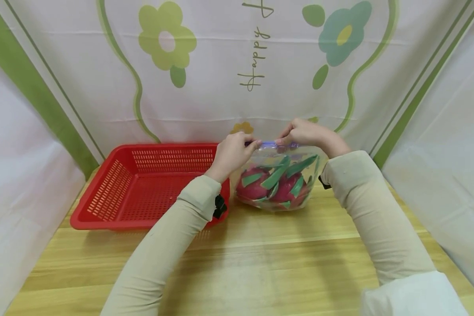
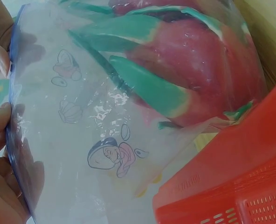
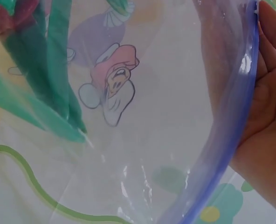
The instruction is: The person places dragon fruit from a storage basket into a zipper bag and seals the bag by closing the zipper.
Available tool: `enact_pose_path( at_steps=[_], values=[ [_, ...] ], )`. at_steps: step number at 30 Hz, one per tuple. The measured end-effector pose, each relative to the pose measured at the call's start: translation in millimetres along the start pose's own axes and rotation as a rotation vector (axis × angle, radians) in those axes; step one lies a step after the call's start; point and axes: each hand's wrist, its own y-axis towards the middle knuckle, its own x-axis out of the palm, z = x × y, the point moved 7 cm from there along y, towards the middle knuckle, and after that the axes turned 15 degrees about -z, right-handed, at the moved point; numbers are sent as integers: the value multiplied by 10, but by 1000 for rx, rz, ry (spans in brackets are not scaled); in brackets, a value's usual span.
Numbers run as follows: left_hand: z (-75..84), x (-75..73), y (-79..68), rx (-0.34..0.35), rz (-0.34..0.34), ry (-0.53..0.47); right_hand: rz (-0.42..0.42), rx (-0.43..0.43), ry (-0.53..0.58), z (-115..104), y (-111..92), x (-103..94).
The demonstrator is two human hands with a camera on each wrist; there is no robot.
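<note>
A clear zip bag (image 1: 265, 153) with a blue-purple zip strip hangs upright between the hands, at the right side of a red basket. Inside it lie pink dragon fruits (image 1: 254, 186) with green scales. My left hand (image 1: 234, 154) pinches the zip edge near its left end. Further right along the same strip, my right hand (image 1: 309, 135) pinches the edge between thumb and fingers. Cartoon prints (image 2: 111, 156) show on the plastic in the left wrist view. In the right wrist view, the blue zip strip (image 3: 243, 109) runs down beside the right palm.
The red perforated basket (image 1: 154, 226) stands on the wooden table (image 1: 260, 263) at the left, with nothing seen inside. A white flowered cloth (image 1: 221, 87) hangs close behind, and white cloth walls stand on both sides.
</note>
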Motion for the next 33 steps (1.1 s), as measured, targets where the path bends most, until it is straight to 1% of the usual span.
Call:
enact_pose_path(
  at_steps=[5, 9, 13, 16, 18, 23, 27, 30, 33],
  values=[
    [6, 5, -4, -1, -3, 13, 6, 5, -8, 14, -35, -5],
    [13, 1, -7, 3, -3, 42, 5, 14, -12, 66, -70, -22],
    [12, -12, -8, 3, -9, 56, -26, 17, 39, 144, -112, -33],
    [4, -15, -7, -1, -20, 43, -57, 12, 91, 187, -138, -29],
    [2, -11, -5, -1, -27, 32, -60, 10, 104, 201, -151, -31],
    [-9, 10, 3, 10, -21, 2, -40, 24, 78, 201, -153, -39],
    [-32, 35, 8, 8, -16, -38, 1, 48, 64, 205, -150, -60],
    [-40, 33, 6, 1, -7, -45, 24, 43, 67, 211, -145, -74],
    [-28, 21, 10, 3, 2, -35, 31, 19, 52, 206, -136, -77]
  ],
)
